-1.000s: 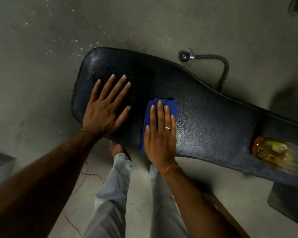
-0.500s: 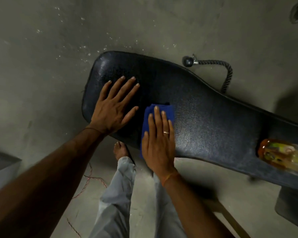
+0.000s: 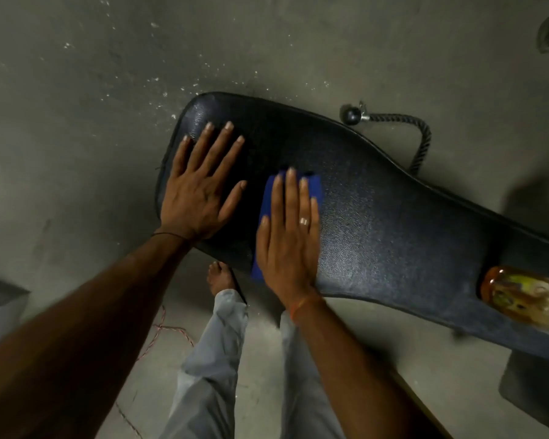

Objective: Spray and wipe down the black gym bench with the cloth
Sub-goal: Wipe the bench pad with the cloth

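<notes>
The black gym bench (image 3: 393,229) runs from upper left to lower right across the view. My left hand (image 3: 200,191) lies flat on its left end, fingers spread, holding nothing. My right hand (image 3: 289,239) presses flat on a folded blue cloth (image 3: 266,207) near the bench's front edge; the cloth shows to the left of my palm and past my fingertips. An orange spray bottle (image 3: 526,296) lies on its side on the bench at the right, blurred.
A black rope handle (image 3: 393,122) with a ball end lies on the concrete floor behind the bench. My legs in grey trousers and a bare foot (image 3: 219,277) stand by the front edge. A thin red cord (image 3: 168,331) trails on the floor.
The right hand has slid the cloth toward the front edge of the bench. The left hand stays pressed on the left end. The view has shifted slightly.
</notes>
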